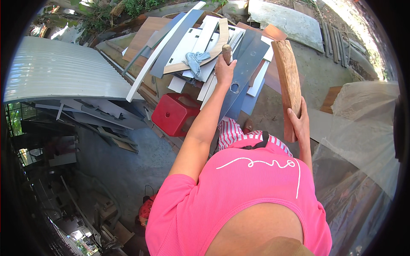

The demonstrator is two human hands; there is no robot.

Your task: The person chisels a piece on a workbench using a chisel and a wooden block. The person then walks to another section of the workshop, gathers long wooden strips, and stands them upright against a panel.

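Timber piece (pixel 288 81) tilts, gripped near its lower end by the right hand (pixel 302 122), most of it extending above. The left hand (pixel 224 71) clasps a brown handle (pixel 226 51), seen against stacked boards (pixel 252 53). Around are concrete ground (pixel 311 64), a red stool (pixel 168 116), corrugated roofing (pixel 62 70) and translucent plastic sheeting (pixel 365 123).

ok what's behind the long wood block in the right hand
An orange-brown board shows past the top of the wood block, and grey ground shows to its right. Whatever lies straight behind is covered.
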